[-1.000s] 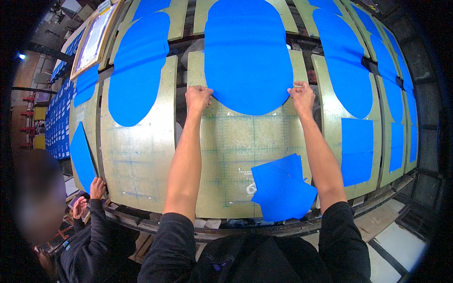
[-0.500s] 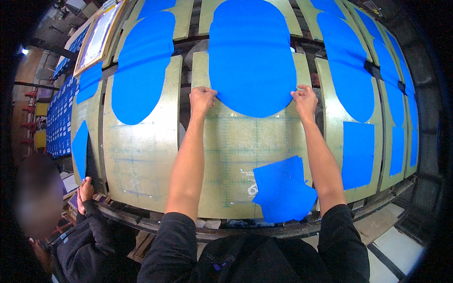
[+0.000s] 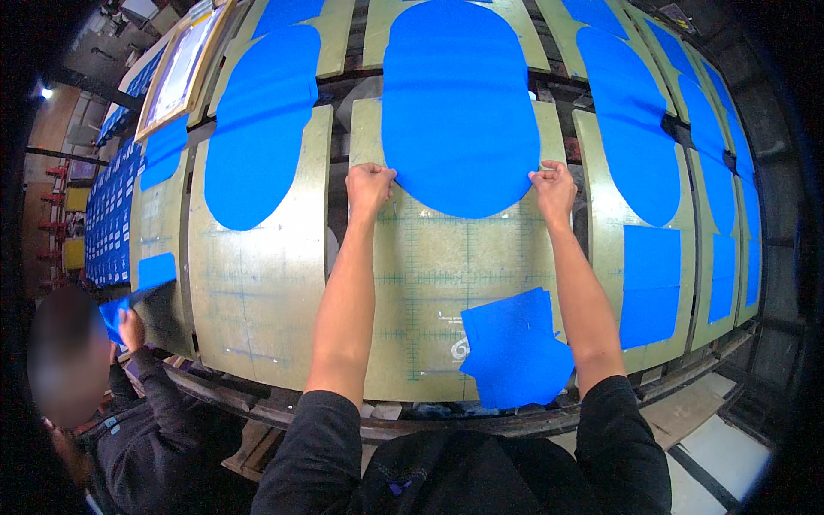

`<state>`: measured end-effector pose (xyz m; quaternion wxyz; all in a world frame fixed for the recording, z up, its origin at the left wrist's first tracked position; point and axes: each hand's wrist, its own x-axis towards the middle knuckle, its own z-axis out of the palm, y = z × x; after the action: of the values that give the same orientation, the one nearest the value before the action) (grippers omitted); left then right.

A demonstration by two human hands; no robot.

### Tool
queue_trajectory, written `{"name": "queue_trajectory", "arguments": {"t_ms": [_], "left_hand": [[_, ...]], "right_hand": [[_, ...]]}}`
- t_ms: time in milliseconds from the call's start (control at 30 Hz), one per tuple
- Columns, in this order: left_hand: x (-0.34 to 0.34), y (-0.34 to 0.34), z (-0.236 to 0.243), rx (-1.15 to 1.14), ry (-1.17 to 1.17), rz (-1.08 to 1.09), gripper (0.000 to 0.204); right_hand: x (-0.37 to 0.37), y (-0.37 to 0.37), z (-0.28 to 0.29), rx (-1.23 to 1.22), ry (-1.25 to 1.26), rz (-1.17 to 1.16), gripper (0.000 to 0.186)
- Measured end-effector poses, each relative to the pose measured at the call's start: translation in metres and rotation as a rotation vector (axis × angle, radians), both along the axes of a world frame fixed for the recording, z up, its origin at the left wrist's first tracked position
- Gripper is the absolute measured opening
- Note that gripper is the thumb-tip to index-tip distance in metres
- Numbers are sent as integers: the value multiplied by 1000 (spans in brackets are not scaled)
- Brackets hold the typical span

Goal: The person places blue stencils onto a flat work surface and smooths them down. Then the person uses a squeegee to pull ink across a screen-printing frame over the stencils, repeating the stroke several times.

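A large blue fabric piece (image 3: 459,112) with a rounded near end spans the centre boards in front of me. At its left edge my left hand (image 3: 372,186) is closed, thumb and fingers pinching the cloth. Opposite it, my right hand (image 3: 554,186) pinches the right edge the same way. Both forearms reach forward over the near board (image 3: 412,292), which bears green ruled markings. Between my forearms, close to the right one, lies a loose stack of smaller blue fabric pieces (image 3: 518,350), fanned unevenly.
Similar rounded blue pieces lie on the boards to the left (image 3: 262,129) and right (image 3: 631,129), with dark gaps between boards. A wooden-framed screen (image 3: 178,73) rests at the far left. At lower left a co-worker (image 3: 172,421) handles blue fabric (image 3: 114,318).
My hands keep their pinch and have shifted only slightly nearer. The co-worker's hands have lifted fabric leftward, and a blue piece now lies flat on the left board.
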<state>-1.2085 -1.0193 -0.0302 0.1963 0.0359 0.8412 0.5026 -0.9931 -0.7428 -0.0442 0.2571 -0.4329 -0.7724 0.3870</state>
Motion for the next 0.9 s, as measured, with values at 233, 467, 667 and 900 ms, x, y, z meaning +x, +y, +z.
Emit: {"name": "queue_trajectory", "arguments": {"t_ms": [233, 467, 667, 900], "left_hand": [[1, 0, 4, -26, -8, -3, 15], [38, 13, 22, -204, 442, -175, 28], [46, 68, -9, -411, 881, -601, 52], [-42, 138, -34, -532, 906, -513, 58]], "right_hand": [[0, 1, -1, -10, -15, 7, 35], [-2, -40, 15, 349, 63, 169, 38], [-56, -71, 2, 747, -426, 706, 54], [-151, 8, -25, 849, -381, 641, 52]]}}
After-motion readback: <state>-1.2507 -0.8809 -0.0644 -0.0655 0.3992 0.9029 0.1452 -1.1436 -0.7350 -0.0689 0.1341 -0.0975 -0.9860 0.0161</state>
